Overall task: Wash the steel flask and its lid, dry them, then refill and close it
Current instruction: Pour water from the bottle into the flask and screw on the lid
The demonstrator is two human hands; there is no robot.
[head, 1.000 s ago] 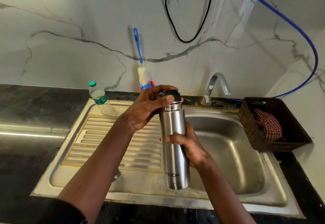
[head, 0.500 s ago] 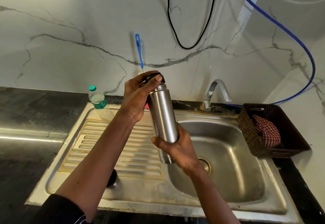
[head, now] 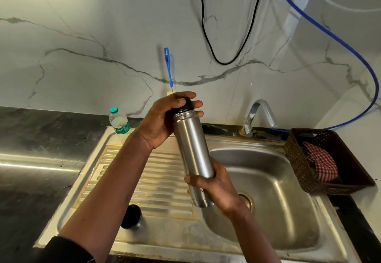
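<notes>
left hand [head: 162, 122] curled over black stopper [head: 186, 105] at 12 o'clock | steel flask [head: 192, 149] mid-frame, tilted, over sink [head: 288, 221] edge | right hand [head: 214, 188] gripping its base | step: likely unscrewing stopper; next needs counter-twist, firm base hold | steel drainboard [head: 165, 180], marble wall [head: 103, 35]; tap [head: 259, 114] at 2 o'clock, basket [head: 299, 159] at 3

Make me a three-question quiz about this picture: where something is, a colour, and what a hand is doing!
1. Where is the checked cloth? A on a chair B in the brown basket C on a shelf
2. What colour is the cap of the plastic bottle? A green B red C yellow
3. What is the left hand doing? A hanging free B gripping the black lid of the flask C holding a spoon
Answers: B, cloth lies inside the basket; A, cap is green; B, fingers curl round the lid.
</notes>
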